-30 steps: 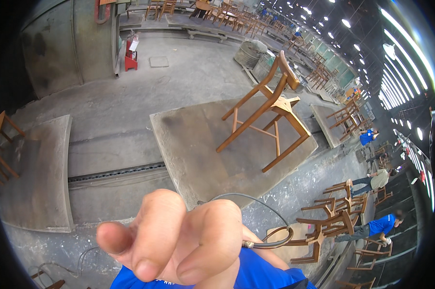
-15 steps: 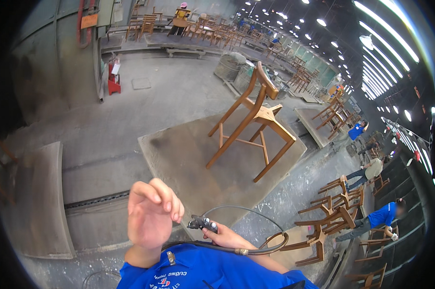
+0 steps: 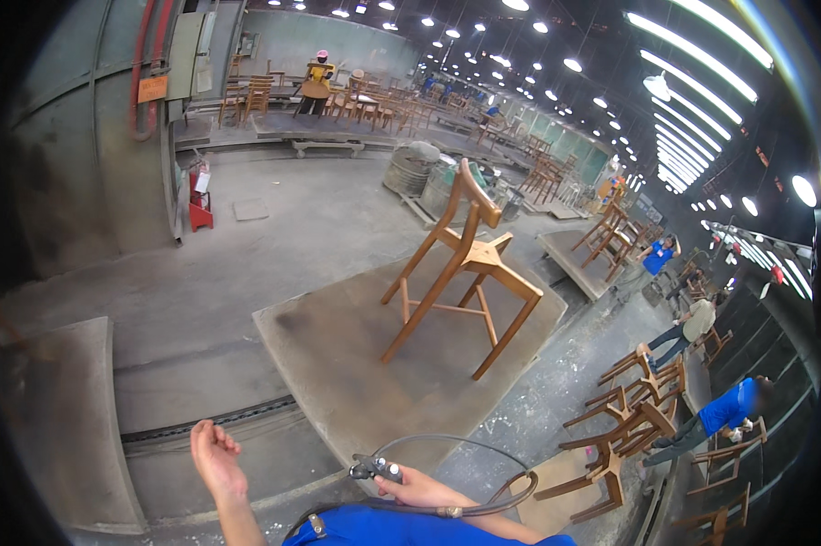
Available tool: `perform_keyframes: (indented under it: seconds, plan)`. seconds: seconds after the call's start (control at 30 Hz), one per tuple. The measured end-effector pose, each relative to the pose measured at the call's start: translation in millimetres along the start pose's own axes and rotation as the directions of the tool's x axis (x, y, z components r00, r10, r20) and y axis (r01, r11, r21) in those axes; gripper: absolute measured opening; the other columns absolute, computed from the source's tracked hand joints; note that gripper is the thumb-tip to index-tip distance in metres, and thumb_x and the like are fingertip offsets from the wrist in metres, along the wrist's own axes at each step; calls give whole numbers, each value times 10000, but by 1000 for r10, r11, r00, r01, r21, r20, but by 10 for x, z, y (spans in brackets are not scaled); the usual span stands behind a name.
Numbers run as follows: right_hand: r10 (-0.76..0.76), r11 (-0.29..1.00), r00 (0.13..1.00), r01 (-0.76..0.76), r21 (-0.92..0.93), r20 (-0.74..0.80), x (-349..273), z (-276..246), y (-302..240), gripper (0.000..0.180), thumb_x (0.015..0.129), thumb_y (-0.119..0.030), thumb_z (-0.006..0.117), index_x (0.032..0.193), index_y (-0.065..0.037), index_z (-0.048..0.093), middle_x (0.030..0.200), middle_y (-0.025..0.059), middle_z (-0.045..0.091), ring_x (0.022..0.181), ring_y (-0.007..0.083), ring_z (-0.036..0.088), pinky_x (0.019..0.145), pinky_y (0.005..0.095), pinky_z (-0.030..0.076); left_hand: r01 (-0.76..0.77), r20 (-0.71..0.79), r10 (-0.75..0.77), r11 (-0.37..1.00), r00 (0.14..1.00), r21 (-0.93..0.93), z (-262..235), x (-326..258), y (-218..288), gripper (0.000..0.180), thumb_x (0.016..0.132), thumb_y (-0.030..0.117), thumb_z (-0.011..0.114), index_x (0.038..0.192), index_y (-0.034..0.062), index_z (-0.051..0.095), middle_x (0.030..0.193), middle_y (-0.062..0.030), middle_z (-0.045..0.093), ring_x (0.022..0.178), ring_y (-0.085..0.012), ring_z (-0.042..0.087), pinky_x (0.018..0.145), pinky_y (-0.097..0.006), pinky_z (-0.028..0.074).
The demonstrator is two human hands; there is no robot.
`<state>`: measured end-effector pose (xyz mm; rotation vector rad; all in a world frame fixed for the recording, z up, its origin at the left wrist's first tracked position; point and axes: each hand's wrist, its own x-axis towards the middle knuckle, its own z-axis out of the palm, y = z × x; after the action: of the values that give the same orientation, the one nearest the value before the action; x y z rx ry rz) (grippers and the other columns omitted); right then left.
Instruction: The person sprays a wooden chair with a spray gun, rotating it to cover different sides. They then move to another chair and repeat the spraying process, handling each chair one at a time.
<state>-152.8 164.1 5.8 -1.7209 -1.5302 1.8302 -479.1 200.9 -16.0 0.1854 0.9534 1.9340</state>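
Note:
My right hand (image 3: 419, 489), low in the middle, is closed round a small dark spray gun (image 3: 376, 469) with silver knobs. A dark hose (image 3: 483, 442) loops from the gun out to the right and back beneath my forearm. My left hand (image 3: 217, 460) is raised at the lower left, its fingers loosely bent and apart with nothing in them. Ahead of both hands, a brown wooden chair frame (image 3: 465, 264) without a seat pad stands upright on a flat grey platform (image 3: 337, 382). Neither hand touches the chair.
Another grey platform (image 3: 55, 428) lies at left, beside a floor track with a chain (image 3: 210, 420). Several chair frames (image 3: 624, 428) crowd the right, near a person in blue (image 3: 724, 407). Drums (image 3: 410, 168) stand behind the chair; a red extinguisher stand (image 3: 199, 202) is at far left.
My left hand has moved down and left, away from the gun. The view has tilted up a little, so the chair sits lower. My right hand still holds the spray gun.

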Motion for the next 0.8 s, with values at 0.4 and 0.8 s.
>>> perform_keyframes:
  seconds: [0.4,0.8]
  plan:
    - [-58,998,998,57,28,35,95,156,213,411,1006,-451,562,1174,-77,568,945,23,635,783,103,552,647,276,473,215,306,-224,975,925,62,504,-418,-211,106,979,192,563,1003,89,555,745,-8,517,651,-124,492,572,-281,403]
    - [-123,991,992,122,49,21,99,156,252,352,1011,-431,558,1083,-87,569,883,-5,612,723,80,512,611,264,451,165,244,-187,980,952,109,418,-434,-163,110,978,179,566,1009,74,554,739,-9,520,629,-122,495,557,-282,401]
